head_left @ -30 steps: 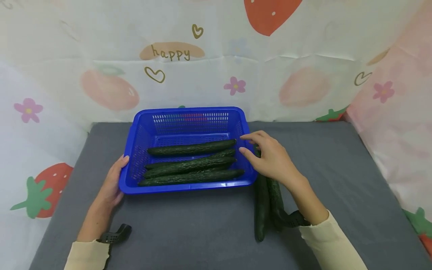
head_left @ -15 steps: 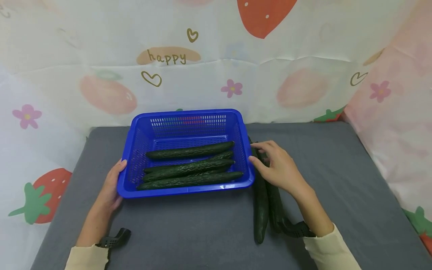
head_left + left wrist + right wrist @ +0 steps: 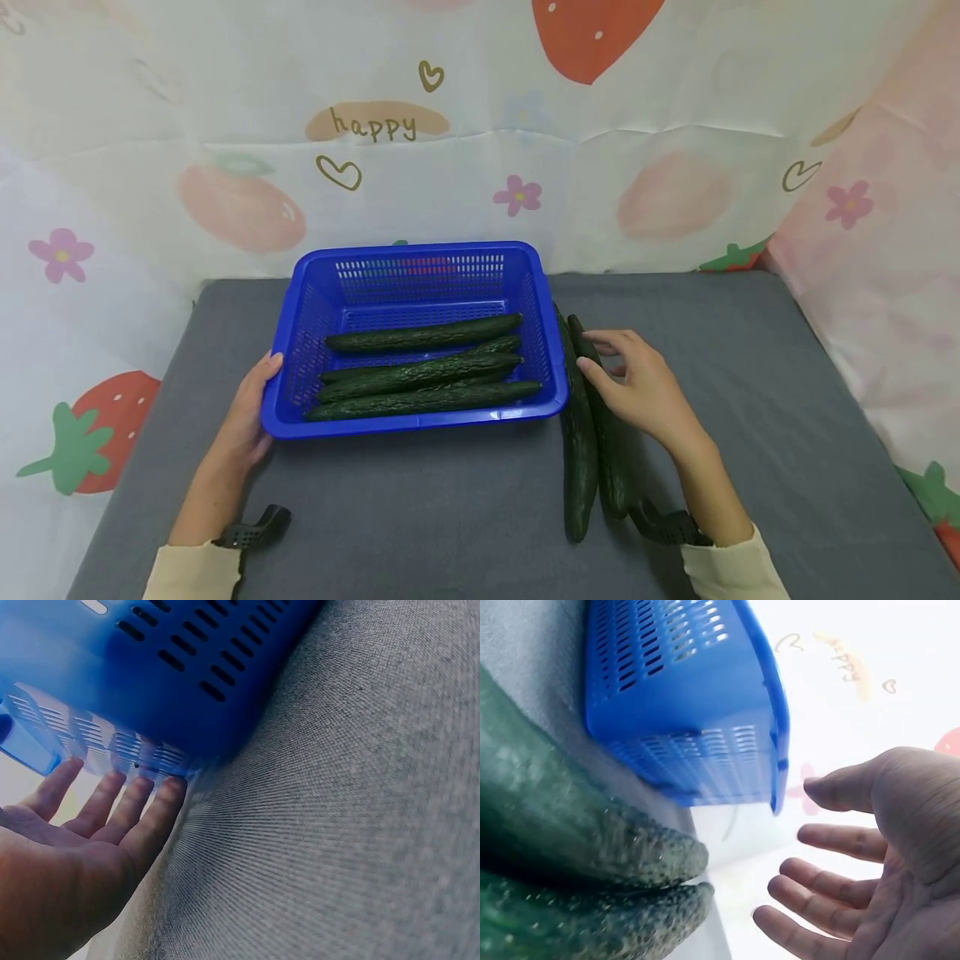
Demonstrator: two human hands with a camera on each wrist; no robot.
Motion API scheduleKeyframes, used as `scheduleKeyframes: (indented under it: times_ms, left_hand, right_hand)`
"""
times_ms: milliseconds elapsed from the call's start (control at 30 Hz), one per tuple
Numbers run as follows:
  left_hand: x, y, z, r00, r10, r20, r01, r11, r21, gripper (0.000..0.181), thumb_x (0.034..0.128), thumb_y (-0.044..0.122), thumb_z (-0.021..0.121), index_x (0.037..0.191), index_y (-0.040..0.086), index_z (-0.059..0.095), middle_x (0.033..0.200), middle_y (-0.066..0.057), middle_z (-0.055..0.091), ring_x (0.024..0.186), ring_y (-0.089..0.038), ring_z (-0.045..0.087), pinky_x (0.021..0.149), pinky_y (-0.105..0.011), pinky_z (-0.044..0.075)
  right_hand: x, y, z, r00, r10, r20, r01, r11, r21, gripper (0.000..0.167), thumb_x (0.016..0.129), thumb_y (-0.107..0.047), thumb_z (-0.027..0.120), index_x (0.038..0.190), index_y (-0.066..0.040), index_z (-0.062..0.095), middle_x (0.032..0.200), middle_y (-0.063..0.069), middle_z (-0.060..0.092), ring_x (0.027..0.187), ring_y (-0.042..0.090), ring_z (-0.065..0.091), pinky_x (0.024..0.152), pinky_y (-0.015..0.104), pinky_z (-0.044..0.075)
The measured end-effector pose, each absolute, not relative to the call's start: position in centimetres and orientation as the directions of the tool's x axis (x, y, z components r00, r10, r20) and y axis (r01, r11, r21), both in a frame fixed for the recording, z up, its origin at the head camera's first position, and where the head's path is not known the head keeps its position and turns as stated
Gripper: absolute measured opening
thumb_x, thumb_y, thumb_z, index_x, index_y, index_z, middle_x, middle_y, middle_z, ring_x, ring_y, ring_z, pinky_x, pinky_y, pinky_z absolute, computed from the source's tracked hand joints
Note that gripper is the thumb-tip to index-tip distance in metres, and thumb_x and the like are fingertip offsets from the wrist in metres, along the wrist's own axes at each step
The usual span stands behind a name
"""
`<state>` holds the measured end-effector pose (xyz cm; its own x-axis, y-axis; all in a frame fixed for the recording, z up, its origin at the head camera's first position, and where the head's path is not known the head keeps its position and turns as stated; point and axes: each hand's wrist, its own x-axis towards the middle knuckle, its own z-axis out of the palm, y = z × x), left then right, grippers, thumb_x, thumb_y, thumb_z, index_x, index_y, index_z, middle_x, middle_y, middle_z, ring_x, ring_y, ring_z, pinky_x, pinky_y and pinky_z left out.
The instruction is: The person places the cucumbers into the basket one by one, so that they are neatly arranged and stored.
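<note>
The blue plastic basket (image 3: 416,423) stands on the grey cloth with several dark green cucumbers (image 3: 420,333) lying lengthwise in it. At its left end my left hand (image 3: 243,408) touches the rim and outer wall; in the left wrist view the fingers (image 3: 154,821) stretch out against the perforated side. Right of the basket, two more cucumbers (image 3: 579,467) lie side by side on the cloth, pointing away from me. My right hand (image 3: 645,387) hovers by the outer cucumber (image 3: 611,458), its fingers spread and relaxed, holding nothing in the right wrist view.
A grey cloth (image 3: 420,517) covers the table. Behind it hangs a printed curtain (image 3: 450,183), which also runs along the left and right sides. Each wrist wears a black camera mount (image 3: 258,527).
My right hand has drawn away from the basket's right rim, moving right and toward me over the loose cucumbers. My left hand stays at the basket's left end.
</note>
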<state>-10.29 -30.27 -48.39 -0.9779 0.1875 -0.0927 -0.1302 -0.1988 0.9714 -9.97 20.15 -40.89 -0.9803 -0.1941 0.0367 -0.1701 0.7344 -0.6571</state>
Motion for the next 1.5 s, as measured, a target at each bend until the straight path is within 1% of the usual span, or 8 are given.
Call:
scheduleKeyframes:
  times_ms: [367, 567, 633, 800, 933, 1100, 1267, 1500]
  left_hand:
    - [-10.3, -30.3, -48.5, -0.977, 0.189, -0.095, -0.131, -0.187, 0.974, 0.048, 0.1157, 0.037, 0.033, 0.160, 0.019, 0.030, 0.132, 0.012, 0.068, 0.115, -0.005, 0.067, 0.092, -0.024, 0.059]
    - [-10.2, -30.2, -48.4, -0.978, 0.191, -0.087, -0.127, -0.209, 0.970, 0.041, 0.1157, 0.036, 0.033, 0.155, 0.024, 0.037, 0.128, 0.012, 0.070, 0.111, -0.005, 0.069, 0.090, -0.024, 0.059]
    - [-10.2, -30.2, -48.4, -0.979, 0.189, -0.083, -0.124, -0.218, 0.968, 0.039, 0.1157, 0.035, 0.033, 0.152, 0.026, 0.040, 0.128, 0.011, 0.070, 0.111, -0.006, 0.069, 0.089, -0.025, 0.060]
    - [-10.1, -30.2, -48.4, -0.978, 0.190, -0.082, -0.124, -0.220, 0.968, 0.036, 0.1157, 0.035, 0.033, 0.150, 0.028, 0.043, 0.128, 0.010, 0.070, 0.112, -0.007, 0.070, 0.089, -0.026, 0.060]
    - [-10.2, -30.2, -48.3, -0.977, 0.198, -0.081, -0.127, -0.228, 0.966, 0.036, 0.1158, 0.035, 0.032, 0.150, 0.027, 0.043, 0.128, 0.010, 0.071, 0.111, -0.007, 0.070, 0.089, -0.026, 0.060]
    - [-10.1, -30.2, -48.2, -0.975, 0.205, -0.089, -0.130, -0.201, 0.971, 0.044, 0.1158, 0.037, 0.031, 0.157, 0.023, 0.035, 0.133, 0.010, 0.068, 0.115, -0.007, 0.068, 0.091, -0.026, 0.060]
    - [-10.1, -30.2, -48.2, -0.977, 0.195, -0.088, -0.117, -0.146, 0.982, 0.052, 0.1157, 0.037, 0.031, 0.163, 0.015, 0.027, 0.135, 0.011, 0.065, 0.118, -0.006, 0.066, 0.093, -0.025, 0.058]
    - [-10.0, -30.1, -48.2, -0.979, 0.185, -0.088, -0.114, -0.138, 0.984, 0.050, 0.1155, 0.037, 0.031, 0.161, 0.017, 0.029, 0.135, 0.010, 0.065, 0.118, -0.007, 0.065, 0.092, -0.025, 0.058]
  right_hand:
    - [-9.4, 21.3, -42.2, -0.986, -0.169, 0.010, -0.137, 0.761, -0.635, 0.047, 0.108, -0.030, 0.063, 0.148, -0.005, 0.058, 0.144, 0.026, 0.060, 0.124, 0.045, 0.066, 0.094, 0.061, 0.058]
    - [-9.3, 21.5, -42.9, -0.987, -0.161, -0.024, -0.112, 0.779, -0.617, 0.049, 0.108, -0.031, 0.063, 0.148, -0.004, 0.057, 0.142, 0.027, 0.062, 0.122, 0.045, 0.068, 0.091, 0.061, 0.057]
    - [-9.3, 21.6, -43.1, -0.987, -0.159, -0.035, -0.104, 0.779, -0.618, 0.050, 0.108, -0.032, 0.063, 0.149, -0.004, 0.056, 0.142, 0.028, 0.062, 0.122, 0.046, 0.068, 0.091, 0.062, 0.057]
    - [-9.4, 21.9, -43.6, -0.985, -0.155, -0.076, -0.077, 0.786, -0.613, 0.053, 0.108, -0.033, 0.063, 0.150, -0.002, 0.054, 0.144, 0.029, 0.062, 0.127, 0.048, 0.065, 0.098, 0.065, 0.054]
    - [-9.4, 22.3, -43.9, -0.981, -0.150, -0.120, -0.048, 0.795, -0.605, 0.056, 0.108, -0.035, 0.062, 0.151, -0.001, 0.053, 0.143, 0.028, 0.063, 0.125, 0.047, 0.066, 0.100, 0.065, 0.052]
    - [-9.3, 22.4, -44.2, -0.976, -0.153, -0.154, -0.030, 0.798, -0.602, 0.057, 0.108, -0.035, 0.062, 0.151, 0.001, 0.052, 0.141, 0.028, 0.065, 0.120, 0.043, 0.069, 0.097, 0.062, 0.055]
    - [-9.3, 22.3, -44.4, -0.969, -0.150, -0.198, -0.002, 0.804, -0.594, 0.060, 0.108, -0.036, 0.062, 0.152, 0.003, 0.050, 0.144, 0.030, 0.062, 0.122, 0.044, 0.068, 0.099, 0.062, 0.054]
    - [-9.2, 22.1, -44.3, -0.958, -0.146, -0.248, 0.027, 0.814, -0.580, 0.061, 0.107, -0.034, 0.061, 0.153, 0.004, 0.048, 0.142, 0.030, 0.063, 0.121, 0.044, 0.067, 0.099, 0.061, 0.054]
